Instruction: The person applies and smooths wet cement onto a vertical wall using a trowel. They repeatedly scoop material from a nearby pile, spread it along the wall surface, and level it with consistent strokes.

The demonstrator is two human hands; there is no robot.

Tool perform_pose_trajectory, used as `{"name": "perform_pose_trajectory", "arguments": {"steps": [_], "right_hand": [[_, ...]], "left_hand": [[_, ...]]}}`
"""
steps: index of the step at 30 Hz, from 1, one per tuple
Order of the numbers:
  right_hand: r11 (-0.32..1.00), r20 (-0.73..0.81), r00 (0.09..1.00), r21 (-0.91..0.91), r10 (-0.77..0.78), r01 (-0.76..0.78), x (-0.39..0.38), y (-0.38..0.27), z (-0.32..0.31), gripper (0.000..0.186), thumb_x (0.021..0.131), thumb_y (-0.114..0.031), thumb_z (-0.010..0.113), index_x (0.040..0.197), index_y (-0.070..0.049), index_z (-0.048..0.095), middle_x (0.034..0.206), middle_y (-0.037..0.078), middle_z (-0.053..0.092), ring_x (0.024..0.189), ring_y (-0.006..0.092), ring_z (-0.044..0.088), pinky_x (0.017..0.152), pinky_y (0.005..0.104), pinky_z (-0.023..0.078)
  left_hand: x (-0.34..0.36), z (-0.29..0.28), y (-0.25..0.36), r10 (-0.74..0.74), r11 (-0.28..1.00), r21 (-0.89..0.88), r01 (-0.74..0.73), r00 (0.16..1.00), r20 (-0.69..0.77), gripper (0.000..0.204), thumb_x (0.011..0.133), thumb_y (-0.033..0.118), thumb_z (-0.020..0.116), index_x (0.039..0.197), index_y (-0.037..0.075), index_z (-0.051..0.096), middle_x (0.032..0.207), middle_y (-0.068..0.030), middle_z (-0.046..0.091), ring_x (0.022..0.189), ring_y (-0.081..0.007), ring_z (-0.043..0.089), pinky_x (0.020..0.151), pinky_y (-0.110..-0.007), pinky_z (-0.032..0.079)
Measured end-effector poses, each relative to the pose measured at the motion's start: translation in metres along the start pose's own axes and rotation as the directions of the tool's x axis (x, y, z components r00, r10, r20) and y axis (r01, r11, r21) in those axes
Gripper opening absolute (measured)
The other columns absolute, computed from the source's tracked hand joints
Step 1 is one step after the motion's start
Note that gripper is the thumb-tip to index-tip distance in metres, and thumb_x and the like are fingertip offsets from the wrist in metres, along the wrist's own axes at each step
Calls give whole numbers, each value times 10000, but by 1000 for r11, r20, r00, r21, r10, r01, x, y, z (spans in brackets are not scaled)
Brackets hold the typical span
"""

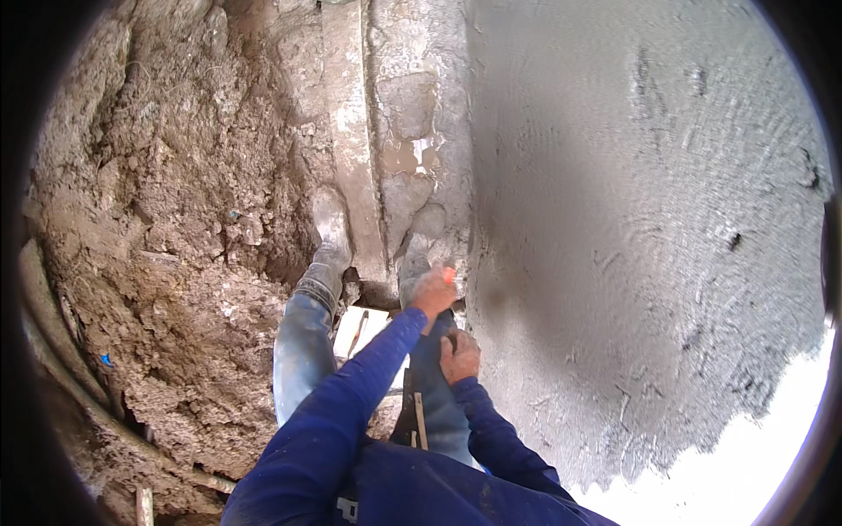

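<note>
My left hand [432, 293] reaches over my right shin, slightly smeared by motion. Its fingers are closed around a small orange-red thing [449, 275], perhaps a handle; the rest of it is hidden. Closer to my body, my right hand [460, 357] is curled beside my right knee, and what its fingers hold, if anything, cannot be seen. To the right of both hands spreads wet grey concrete [596, 254], smooth along its left side and rougher farther right.
My muddy boots [330, 217] stand on and beside a narrow concrete ledge [349, 114]. Lumpy brown soil [184, 289] lies to the left, with a thick hose-like length [74, 377] across it. Between my legs is a pale board-like piece [373, 326].
</note>
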State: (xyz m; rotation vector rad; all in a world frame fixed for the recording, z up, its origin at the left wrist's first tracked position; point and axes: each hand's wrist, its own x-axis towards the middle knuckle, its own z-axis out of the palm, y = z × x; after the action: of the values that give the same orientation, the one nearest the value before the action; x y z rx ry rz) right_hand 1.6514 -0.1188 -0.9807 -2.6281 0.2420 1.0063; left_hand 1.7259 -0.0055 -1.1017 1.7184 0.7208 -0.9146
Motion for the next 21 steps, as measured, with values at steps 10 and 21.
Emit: {"name": "perform_pose_trajectory", "arguments": {"steps": [10, 21], "right_hand": [[997, 196, 981, 79, -5, -11, -68, -6, 16, 314, 853, -282, 652, 1087, -74, 628, 1071, 132, 662, 1046, 330, 598, 924, 446, 455], [979, 91, 995, 194, 38, -56, -47, 38, 55, 223, 834, -159, 680, 1014, -41, 623, 1006, 162, 650, 973, 363, 605, 878, 452, 468]], "left_hand": [[-9, 22, -61, -110, 994, 5, 110, 990, 87, 420, 826, 361, 623, 1066, 26, 537, 962, -266, 648, 972, -439, 615, 822, -517, 477], [94, 148, -167, -153, 988, -7, 153, 988, -27, 271, 810, 278, 553, 900, 22, 574, 765, -233, 626, 743, -429, 605, 660, -503, 473]]}}
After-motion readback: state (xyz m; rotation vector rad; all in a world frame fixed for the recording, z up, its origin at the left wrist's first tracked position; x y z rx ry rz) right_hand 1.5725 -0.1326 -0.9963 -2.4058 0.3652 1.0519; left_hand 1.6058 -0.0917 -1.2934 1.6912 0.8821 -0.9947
